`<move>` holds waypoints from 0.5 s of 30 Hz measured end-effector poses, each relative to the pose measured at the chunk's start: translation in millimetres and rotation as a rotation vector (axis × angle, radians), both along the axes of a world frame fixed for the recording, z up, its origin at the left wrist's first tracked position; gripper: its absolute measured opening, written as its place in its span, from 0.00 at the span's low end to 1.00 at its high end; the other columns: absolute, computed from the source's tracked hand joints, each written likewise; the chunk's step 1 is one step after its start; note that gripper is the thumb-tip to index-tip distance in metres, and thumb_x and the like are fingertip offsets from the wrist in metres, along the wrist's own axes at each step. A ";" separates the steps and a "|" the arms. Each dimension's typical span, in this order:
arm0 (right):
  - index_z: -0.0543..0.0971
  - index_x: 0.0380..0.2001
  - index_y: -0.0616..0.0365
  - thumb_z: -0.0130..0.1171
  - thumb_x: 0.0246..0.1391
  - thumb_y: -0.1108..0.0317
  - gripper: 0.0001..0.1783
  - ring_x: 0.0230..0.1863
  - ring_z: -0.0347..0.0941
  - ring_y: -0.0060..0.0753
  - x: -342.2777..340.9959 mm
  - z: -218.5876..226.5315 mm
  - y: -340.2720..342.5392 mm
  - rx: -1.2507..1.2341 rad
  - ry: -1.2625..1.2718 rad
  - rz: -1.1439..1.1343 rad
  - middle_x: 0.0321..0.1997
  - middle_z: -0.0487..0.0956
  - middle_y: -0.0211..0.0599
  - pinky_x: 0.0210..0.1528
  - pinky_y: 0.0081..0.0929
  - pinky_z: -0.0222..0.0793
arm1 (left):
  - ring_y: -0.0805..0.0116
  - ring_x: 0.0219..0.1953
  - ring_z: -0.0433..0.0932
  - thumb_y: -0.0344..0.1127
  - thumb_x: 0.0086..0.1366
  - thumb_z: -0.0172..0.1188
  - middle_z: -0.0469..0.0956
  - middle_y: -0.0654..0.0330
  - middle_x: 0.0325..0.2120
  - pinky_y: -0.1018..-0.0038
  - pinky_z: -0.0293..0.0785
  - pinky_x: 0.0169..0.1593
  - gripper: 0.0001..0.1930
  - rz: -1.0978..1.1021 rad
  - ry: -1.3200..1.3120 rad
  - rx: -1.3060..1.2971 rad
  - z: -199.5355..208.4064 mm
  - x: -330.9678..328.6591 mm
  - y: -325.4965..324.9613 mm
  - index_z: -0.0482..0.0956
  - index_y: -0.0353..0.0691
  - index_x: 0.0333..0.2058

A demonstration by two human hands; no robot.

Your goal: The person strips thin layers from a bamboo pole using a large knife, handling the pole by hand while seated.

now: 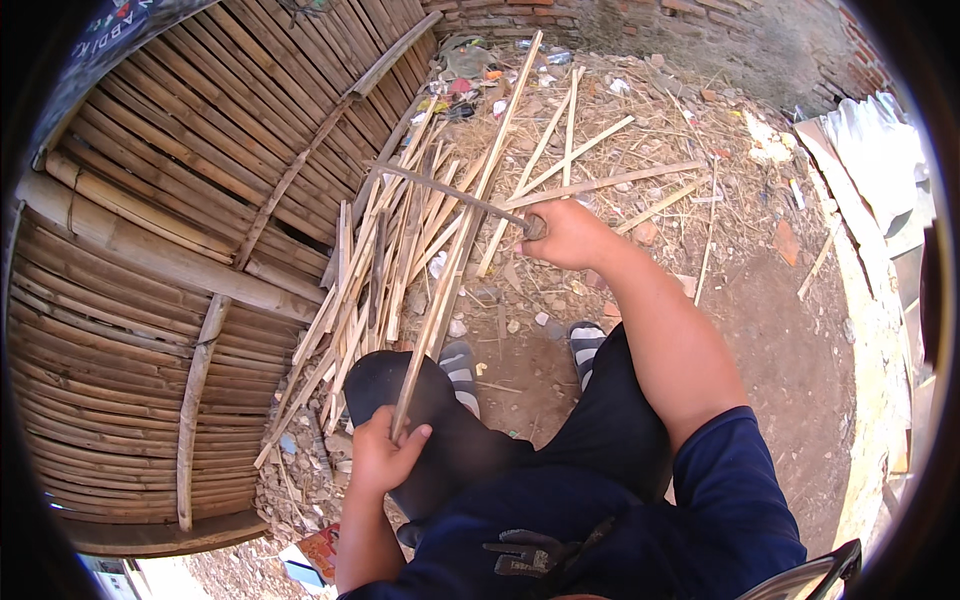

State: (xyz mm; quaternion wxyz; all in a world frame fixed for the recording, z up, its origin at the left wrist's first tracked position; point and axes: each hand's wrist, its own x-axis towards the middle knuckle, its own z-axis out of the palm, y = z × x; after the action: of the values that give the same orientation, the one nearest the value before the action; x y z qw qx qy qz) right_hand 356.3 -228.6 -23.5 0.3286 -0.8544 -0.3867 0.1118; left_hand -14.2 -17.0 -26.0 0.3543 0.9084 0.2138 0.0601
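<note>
My left hand [382, 452] is closed round the near end of a long bamboo strip [420, 370], which slants up and away past my left knee. In my right hand [565, 235] is the handle of a long, narrow knife [440, 187], its dark blade pointing left. The blade crosses over the strip, about midway along it; whether its edge touches the strip, I cannot tell. Beneath and to the left lies a heap of pale split bamboo strips [375, 270]. Several more strips [590, 148] lie crossed on the ground beyond the knife.
A bamboo slat wall [150, 200] rises close on the left. At the far side stands a brick wall [720, 40]. Straw, stones and litter [640, 100] cover the ground. White plastic sheeting [875, 160] hangs along the right edge. My sandalled feet [586, 350] stand near the heap.
</note>
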 end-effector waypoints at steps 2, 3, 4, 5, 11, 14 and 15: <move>0.84 0.48 0.61 0.73 0.51 0.51 0.28 0.48 0.82 0.62 -20.8 1.3 4.9 -0.037 -0.026 0.131 0.40 0.85 0.58 0.51 0.49 0.77 | 0.73 0.17 0.72 0.38 0.60 0.76 0.72 0.63 0.14 0.73 0.71 0.25 0.16 0.006 0.002 0.000 -3.2 -0.6 1.5 0.77 0.36 0.33; 0.84 0.47 0.60 0.73 0.51 0.50 0.27 0.46 0.82 0.62 -31.6 1.9 7.8 -0.082 -0.024 0.221 0.39 0.85 0.57 0.50 0.49 0.77 | 0.73 0.17 0.71 0.38 0.60 0.76 0.72 0.63 0.14 0.74 0.71 0.25 0.16 0.006 0.001 -0.007 -4.0 -0.5 1.1 0.77 0.36 0.33; 0.84 0.46 0.59 0.73 0.51 0.50 0.27 0.44 0.82 0.62 -42.7 2.6 12.8 -0.125 -0.023 0.312 0.39 0.85 0.56 0.48 0.49 0.77 | 0.73 0.17 0.71 0.38 0.60 0.76 0.71 0.63 0.14 0.74 0.70 0.25 0.16 0.008 -0.001 -0.010 -4.2 -0.5 1.2 0.76 0.36 0.32; 0.85 0.46 0.57 0.73 0.51 0.49 0.26 0.42 0.82 0.62 -52.9 3.4 17.4 -0.168 -0.022 0.404 0.38 0.85 0.56 0.47 0.48 0.77 | 0.73 0.17 0.71 0.38 0.60 0.76 0.71 0.63 0.14 0.74 0.70 0.25 0.16 0.011 -0.003 -0.014 -4.7 -0.8 1.2 0.76 0.36 0.32; 0.85 0.45 0.58 0.73 0.50 0.48 0.27 0.43 0.82 0.62 -49.5 6.9 30.4 -0.198 -0.013 0.444 0.39 0.85 0.54 0.47 0.50 0.77 | 0.75 0.17 0.69 0.37 0.60 0.76 0.70 0.65 0.14 0.74 0.69 0.25 0.16 0.012 -0.030 -0.003 -2.6 -4.3 0.8 0.75 0.37 0.32; 0.85 0.45 0.60 0.74 0.50 0.48 0.28 0.44 0.82 0.60 -2.7 -9.4 15.9 -0.035 0.094 0.148 0.39 0.85 0.55 0.49 0.47 0.77 | 0.82 0.20 0.65 0.35 0.60 0.75 0.69 0.70 0.15 0.79 0.64 0.26 0.16 0.026 -0.051 -0.043 -7.0 -5.6 3.3 0.75 0.36 0.34; 0.85 0.45 0.60 0.74 0.50 0.48 0.29 0.44 0.82 0.60 3.0 -10.4 14.3 0.039 0.122 0.033 0.40 0.85 0.56 0.49 0.46 0.77 | 0.82 0.20 0.65 0.35 0.60 0.75 0.69 0.70 0.15 0.79 0.64 0.26 0.16 0.031 -0.039 -0.049 -6.0 -5.7 3.1 0.75 0.36 0.34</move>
State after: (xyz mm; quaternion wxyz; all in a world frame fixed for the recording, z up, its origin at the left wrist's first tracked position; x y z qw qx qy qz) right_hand 359.4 -214.4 -33.9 0.3661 -0.8330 -0.3821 0.1615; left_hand -19.9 -13.9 -32.0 0.3797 0.8946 0.2225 0.0779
